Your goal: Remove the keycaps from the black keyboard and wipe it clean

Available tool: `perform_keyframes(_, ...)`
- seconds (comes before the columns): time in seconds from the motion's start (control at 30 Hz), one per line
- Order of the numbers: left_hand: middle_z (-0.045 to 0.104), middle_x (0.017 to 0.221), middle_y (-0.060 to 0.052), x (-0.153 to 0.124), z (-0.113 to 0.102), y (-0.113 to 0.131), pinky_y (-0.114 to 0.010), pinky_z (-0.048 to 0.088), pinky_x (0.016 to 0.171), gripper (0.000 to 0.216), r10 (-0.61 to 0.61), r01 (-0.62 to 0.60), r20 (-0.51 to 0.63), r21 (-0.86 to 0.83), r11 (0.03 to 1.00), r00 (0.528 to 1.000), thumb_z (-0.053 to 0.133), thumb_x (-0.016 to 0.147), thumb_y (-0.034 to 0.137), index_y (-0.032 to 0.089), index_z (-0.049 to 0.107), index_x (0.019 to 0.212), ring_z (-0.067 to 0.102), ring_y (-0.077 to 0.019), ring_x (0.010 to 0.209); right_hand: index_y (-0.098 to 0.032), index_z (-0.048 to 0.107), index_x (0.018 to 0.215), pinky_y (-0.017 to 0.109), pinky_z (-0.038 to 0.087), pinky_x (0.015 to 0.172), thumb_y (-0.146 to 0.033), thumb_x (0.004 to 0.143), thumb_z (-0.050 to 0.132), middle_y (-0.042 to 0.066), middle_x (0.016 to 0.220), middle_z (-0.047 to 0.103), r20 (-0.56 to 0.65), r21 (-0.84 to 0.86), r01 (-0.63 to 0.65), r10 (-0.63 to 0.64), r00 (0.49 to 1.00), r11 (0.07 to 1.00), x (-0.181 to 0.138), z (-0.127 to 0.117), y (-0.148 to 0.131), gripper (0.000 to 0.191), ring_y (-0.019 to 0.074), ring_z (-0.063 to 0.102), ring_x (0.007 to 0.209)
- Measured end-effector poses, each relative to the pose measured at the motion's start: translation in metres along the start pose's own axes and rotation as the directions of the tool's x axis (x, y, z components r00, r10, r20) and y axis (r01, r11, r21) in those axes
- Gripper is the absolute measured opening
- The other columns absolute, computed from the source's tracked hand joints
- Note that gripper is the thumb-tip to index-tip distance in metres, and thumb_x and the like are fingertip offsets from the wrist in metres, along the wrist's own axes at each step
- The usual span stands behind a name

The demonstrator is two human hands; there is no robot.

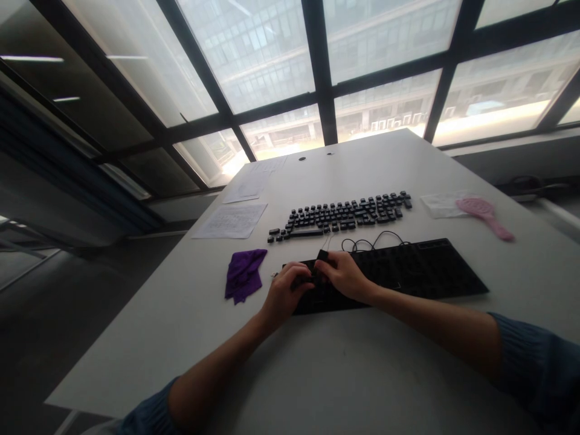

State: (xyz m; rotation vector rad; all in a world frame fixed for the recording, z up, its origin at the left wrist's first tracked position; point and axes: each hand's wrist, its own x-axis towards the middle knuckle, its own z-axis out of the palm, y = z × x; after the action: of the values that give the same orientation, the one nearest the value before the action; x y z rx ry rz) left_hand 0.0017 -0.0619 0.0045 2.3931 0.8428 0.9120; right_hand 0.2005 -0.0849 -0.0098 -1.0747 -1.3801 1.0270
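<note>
A black keyboard (421,269) lies on the table, its key bed dark and hard to make out. Over its left part, my right hand (343,275) grips a small black-handled tool (322,255). Two thin pale wires stick out of its far end, like those of a keycap puller. My left hand (290,287) is beside it at the keyboard's left end, fingers curled and pinched together. Whatever those fingers hold is hidden. Beyond the keyboard, loose black keycaps (348,212) are laid out in rows, with the long space bar (306,232) in front.
A purple cloth (244,275) lies left of the keyboard. Printed sheets (231,221) rest at the table's left side. At right, a pink hairbrush-shaped thing (483,209) lies partly on a pale sheet (437,205). The keyboard's cable (371,244) loops behind it. Windows stand beyond the white table (181,338).
</note>
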Motion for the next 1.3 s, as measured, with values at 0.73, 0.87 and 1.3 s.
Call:
perform_keyframes(0.73, 0.073, 0.088, -0.005, 0.128, -0.038, -0.109, -0.030, 0.053, 0.075, 0.014, -0.111, 0.108, -0.010, 0.324, 0.940, 0.994, 0.068, 0.081, 0.025, 0.018, 0.075, 0.091, 0.065, -0.0173, 0.074, -0.015, 0.060, 0.068, 0.022, 0.041, 0.052, -0.028, 0.089, 0.060, 0.000, 0.058, 0.060, 0.001, 0.011, -0.017, 0.017, 1.000, 1.000, 0.001, -0.001, 0.002, 0.025, 0.0131, 0.056, 0.054)
perform_keyframes(0.87, 0.074, 0.083, -0.004, 0.139, -0.036, -0.122, -0.033, 0.050, 0.079, 0.012, -0.101, 0.061, 0.062, 0.467, 0.882, 0.993, 0.067, 0.082, 0.026, 0.021, 0.078, 0.085, 0.062, -0.0191, 0.074, -0.015, 0.060, 0.067, 0.022, 0.041, 0.052, -0.027, 0.089, 0.059, 0.000, 0.058, 0.060, 0.011, 0.006, -0.013, 0.013, 1.000, 1.000, 0.001, -0.001, 0.001, 0.025, 0.0130, 0.056, 0.055)
perform_keyframes(1.3, 0.076, 0.091, -0.003, 0.135, -0.029, -0.132, -0.036, 0.047, 0.090, 0.014, -0.096, 0.059, 0.060, 0.451, 0.891, 0.994, 0.065, 0.084, 0.024, 0.023, 0.079, 0.085, 0.063, -0.0224, 0.089, -0.016, 0.060, 0.068, 0.022, 0.041, 0.052, -0.030, 0.090, 0.059, 0.000, 0.058, 0.060, 0.028, 0.015, -0.018, 0.018, 0.999, 1.000, 0.002, -0.001, 0.002, 0.026, 0.0132, 0.056, 0.054)
